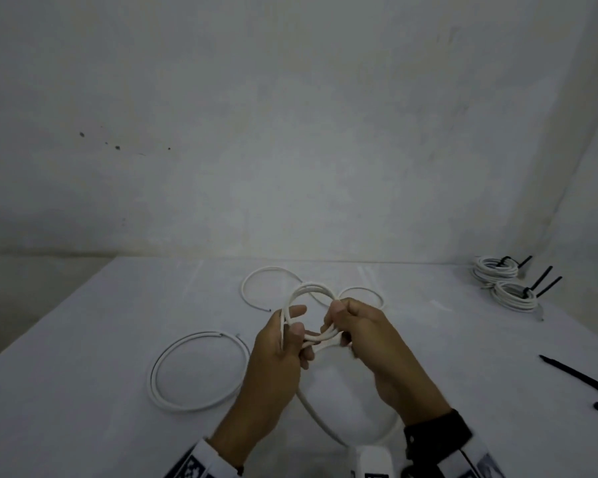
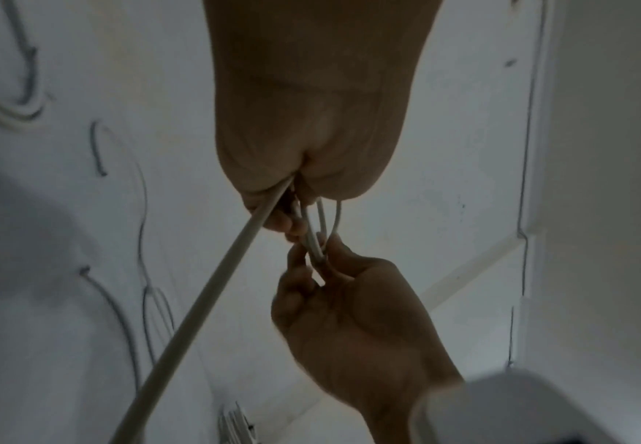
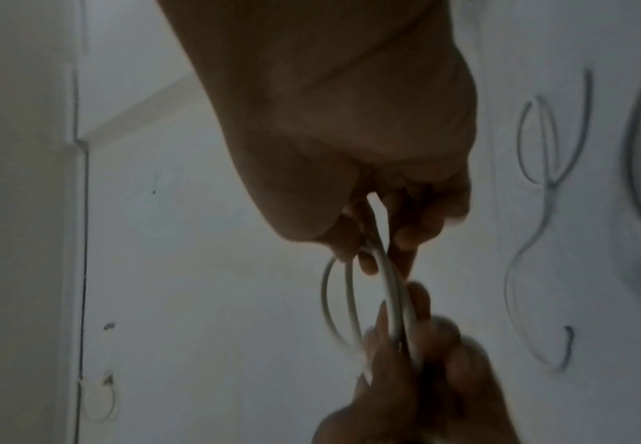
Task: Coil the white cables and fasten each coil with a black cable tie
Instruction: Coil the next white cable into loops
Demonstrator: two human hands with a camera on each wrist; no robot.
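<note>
Both hands hold one white cable [image 1: 311,291] above the white table [image 1: 83,339], wound into a few loops. My left hand [image 1: 287,336] grips the loops on their left side; my right hand [image 1: 342,322] pinches them on the right. A free length of this cable [image 1: 328,429] hangs in a big loop under my wrists. In the left wrist view the cable [image 2: 212,288] runs from my left hand [image 2: 292,207] toward the camera, and my right hand [image 2: 322,270] pinches the strands. The right wrist view shows the loops [image 3: 352,303] between my right hand [image 3: 379,240] and left fingers [image 3: 421,339].
A loose white cable ring [image 1: 197,370] lies at the front left. Another uncoiled cable [image 1: 259,288] lies behind my hands. Two tied coils [image 1: 508,284] with black tie tails sit at the back right. Spare black cable ties [image 1: 584,381] lie at the right edge.
</note>
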